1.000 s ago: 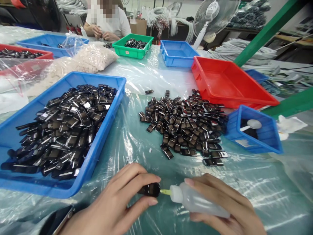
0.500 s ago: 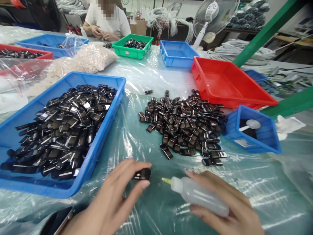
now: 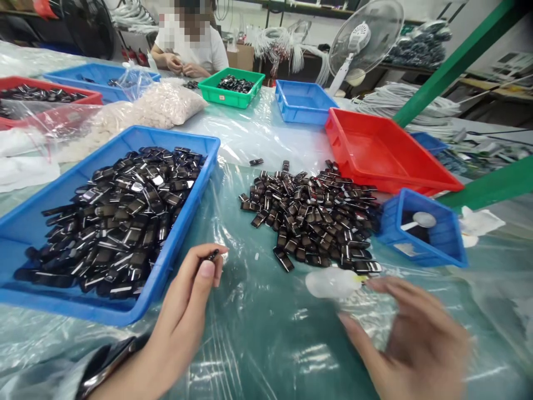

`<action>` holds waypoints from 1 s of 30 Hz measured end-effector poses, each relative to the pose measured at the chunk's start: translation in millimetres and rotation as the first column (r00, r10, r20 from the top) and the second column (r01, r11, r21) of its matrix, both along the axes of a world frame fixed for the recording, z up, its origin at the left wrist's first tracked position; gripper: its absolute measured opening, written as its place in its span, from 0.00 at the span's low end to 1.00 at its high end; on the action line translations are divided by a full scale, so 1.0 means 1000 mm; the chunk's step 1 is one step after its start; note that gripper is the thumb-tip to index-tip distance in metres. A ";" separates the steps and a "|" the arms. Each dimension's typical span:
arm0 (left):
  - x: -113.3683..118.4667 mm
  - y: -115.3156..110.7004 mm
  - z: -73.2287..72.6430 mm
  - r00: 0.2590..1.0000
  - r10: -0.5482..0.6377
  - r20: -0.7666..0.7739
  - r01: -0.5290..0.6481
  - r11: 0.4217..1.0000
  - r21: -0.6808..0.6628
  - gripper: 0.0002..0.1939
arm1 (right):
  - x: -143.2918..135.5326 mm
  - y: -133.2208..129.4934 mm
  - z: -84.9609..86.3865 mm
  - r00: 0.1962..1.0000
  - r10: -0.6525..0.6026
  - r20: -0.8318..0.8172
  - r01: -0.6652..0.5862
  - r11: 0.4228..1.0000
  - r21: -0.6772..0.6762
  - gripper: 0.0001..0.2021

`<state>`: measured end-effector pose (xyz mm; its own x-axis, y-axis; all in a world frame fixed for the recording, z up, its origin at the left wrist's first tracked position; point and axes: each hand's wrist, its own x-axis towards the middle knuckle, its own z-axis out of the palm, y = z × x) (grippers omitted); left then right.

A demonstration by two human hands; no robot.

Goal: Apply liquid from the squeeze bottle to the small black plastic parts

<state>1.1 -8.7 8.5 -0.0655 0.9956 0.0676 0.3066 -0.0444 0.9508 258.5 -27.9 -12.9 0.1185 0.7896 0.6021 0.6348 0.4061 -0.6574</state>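
Observation:
My left hand [image 3: 185, 303] pinches a small glossy black plastic part [image 3: 213, 255] between thumb and fingers, just right of a big blue bin. Most of that part is hidden by the fingers. My right hand [image 3: 416, 333], slightly blurred, has thumb and fingers apart and holds nothing. Close to its fingertips lies a translucent squeeze bottle [image 3: 325, 284], its yellow nozzle pointing right towards them. Behind the bottle spreads a loose pile of similar black-brown parts [image 3: 308, 216]. Many more such parts [image 3: 120, 222] fill the large blue bin [image 3: 183, 244] on the left.
A small blue bin [image 3: 441, 244] with a white scoop [image 3: 423, 220] stands right of the pile, before a red tray [image 3: 387, 150]. Farther back are a green bin [image 3: 233, 99] and a blue tray [image 3: 302, 105]. Across the table sits a person [image 3: 194, 41].
My right hand has let go of the squeeze bottle, which now lies on the table with its nozzle turned right. My left hand has moved up and left with the black part, now tilted.

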 end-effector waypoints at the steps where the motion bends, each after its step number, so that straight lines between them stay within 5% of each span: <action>1: 0.000 0.001 0.000 1.000 0.019 0.009 -0.019 0.999 0.045 0.15 | 0.000 -0.005 0.003 0.993 0.053 0.109 -0.065 0.991 0.113 0.17; 3: 0.000 0.001 -0.001 0.998 0.046 0.030 -0.049 0.994 0.102 0.15 | -0.005 -0.014 0.007 0.846 0.338 0.412 -0.396 0.916 0.064 0.11; 6: 0.003 -0.002 -0.003 0.997 0.036 0.073 -0.041 0.997 0.073 0.15 | -0.030 -0.014 0.001 0.630 0.409 0.660 -0.427 0.893 -0.145 0.15; 10: 0.006 -0.008 -0.005 0.989 -0.021 0.146 0.024 0.999 -0.024 0.17 | -0.070 0.013 -0.015 0.669 0.247 0.701 -0.281 0.957 -0.068 0.20; 17: 0.005 -0.011 -0.006 0.983 -0.095 0.159 0.113 0.988 -0.105 0.20 | -0.091 0.055 -0.017 0.705 0.271 0.656 -0.260 0.958 -0.118 0.13; 25: 0.003 -0.015 -0.002 0.949 -0.292 0.118 0.308 0.939 -0.151 0.18 | -0.089 0.046 -0.008 0.794 0.352 0.495 -0.335 0.934 -0.125 0.11; 30: 0.002 -0.014 -0.001 0.930 -0.350 0.109 0.357 0.932 -0.053 0.15 | -0.084 0.038 0.003 0.754 0.511 0.412 -0.486 0.857 -0.172 0.10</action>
